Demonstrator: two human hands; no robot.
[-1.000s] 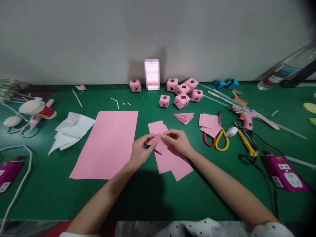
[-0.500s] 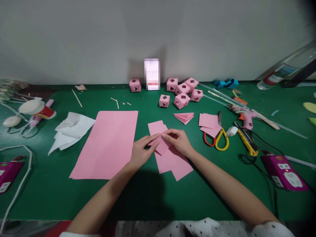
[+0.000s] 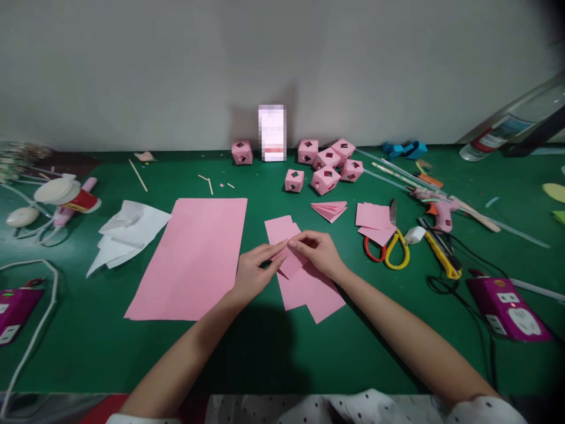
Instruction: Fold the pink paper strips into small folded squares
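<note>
My left hand (image 3: pixel 253 272) and my right hand (image 3: pixel 318 252) meet over a small pink paper piece (image 3: pixel 289 261) in the middle of the green table (image 3: pixel 265 353). Both hands pinch this folded piece with closed fingers, the fingertips almost touching at its upper edge. The piece lies over a strip of pink paper squares (image 3: pixel 309 288). A large pink sheet (image 3: pixel 194 256) lies flat just left of my left hand.
Several pink paper cubes (image 3: pixel 324 168) stand at the back. Folded pink pieces (image 3: pixel 330 210), pink squares (image 3: pixel 375 222), scissors (image 3: pixel 391 250), a cutter (image 3: pixel 441 250) and a pink glue gun (image 3: pixel 436 209) lie right. White crumpled paper (image 3: pixel 126 232) and a cup (image 3: pixel 66 195) lie left. Purple power strips (image 3: pixel 507 306) sit at both sides.
My left fingers have stretched forward along the pink piece toward my right fingertips, pressing it down. The arms have hardly moved.
</note>
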